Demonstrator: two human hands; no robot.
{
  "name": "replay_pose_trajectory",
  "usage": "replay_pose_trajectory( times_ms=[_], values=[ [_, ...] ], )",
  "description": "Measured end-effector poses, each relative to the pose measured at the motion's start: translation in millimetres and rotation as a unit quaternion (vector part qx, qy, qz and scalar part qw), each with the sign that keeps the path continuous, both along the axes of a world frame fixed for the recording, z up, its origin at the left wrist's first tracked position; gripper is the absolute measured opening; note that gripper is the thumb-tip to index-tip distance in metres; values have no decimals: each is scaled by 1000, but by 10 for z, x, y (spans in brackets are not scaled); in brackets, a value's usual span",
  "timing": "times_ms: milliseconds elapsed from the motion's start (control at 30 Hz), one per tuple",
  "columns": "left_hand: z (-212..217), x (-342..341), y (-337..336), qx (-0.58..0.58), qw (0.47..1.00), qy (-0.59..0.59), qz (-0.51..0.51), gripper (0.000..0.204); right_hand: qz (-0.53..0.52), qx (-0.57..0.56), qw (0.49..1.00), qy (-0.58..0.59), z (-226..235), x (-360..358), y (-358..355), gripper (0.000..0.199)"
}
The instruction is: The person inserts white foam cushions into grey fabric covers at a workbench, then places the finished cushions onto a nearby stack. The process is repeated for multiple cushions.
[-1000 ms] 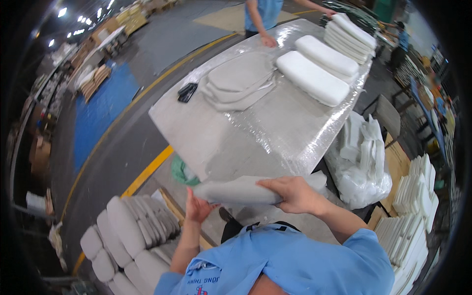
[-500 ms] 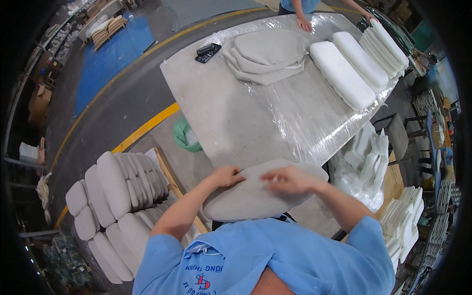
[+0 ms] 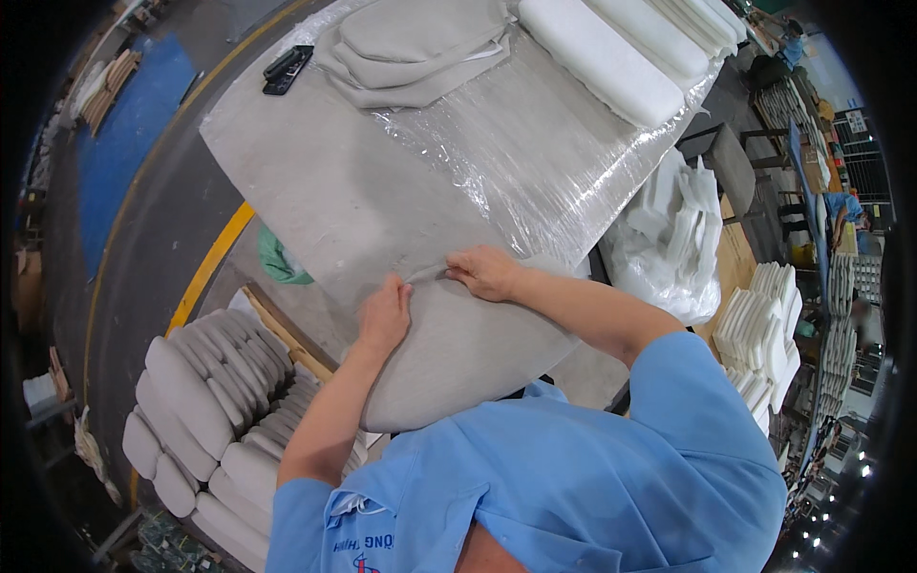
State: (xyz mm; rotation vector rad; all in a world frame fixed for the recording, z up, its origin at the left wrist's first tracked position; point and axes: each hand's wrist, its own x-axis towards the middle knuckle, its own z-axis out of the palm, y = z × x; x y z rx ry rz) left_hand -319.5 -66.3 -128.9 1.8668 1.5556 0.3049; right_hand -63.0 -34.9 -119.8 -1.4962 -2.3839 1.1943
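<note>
A grey fabric-covered cushion point(image 3: 468, 349) lies against my front, over the near end of the wrapped table point(image 3: 334, 205). Its far edge is pinched by my left hand point(image 3: 386, 313), fingers closed on the fabric. A short way to the right, my right hand point(image 3: 485, 273) grips the same edge with thumb and fingers together. Between the two hands the fabric edge is drawn up into a narrow fold. Whether anything small is inside either grip is hidden.
Flat grey fabric covers point(image 3: 420, 48) and a black object point(image 3: 287, 71) lie on the table's far part, beside white foam pads point(image 3: 602, 62). Grey cushions point(image 3: 191, 401) are piled at left, near a green bag point(image 3: 283, 258). Clear plastic with white pieces point(image 3: 666, 244) stands right.
My right hand has come off the cushion's top to its far edge and now grips it. The left hand has shifted along that edge. The view has swung; the other person is out of it.
</note>
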Motion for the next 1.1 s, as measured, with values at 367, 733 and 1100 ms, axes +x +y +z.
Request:
replay_pose_trajectory(
  times_ms=[367, 733, 1100],
  values=[
    [12, -67, 178, 43, 998, -5, 43, 24, -41, 164, 985, 44, -115, 26, 218, 20],
    [859, -816, -966, -278, 929, -21, 243, 68, -290, -303, 896, -144, 999, 1073, -481, 82],
    [367, -984, -637, -378, 888, 14, 260, 59, -277, -406, 838, -236, 826, 911, 109, 78]
  ],
)
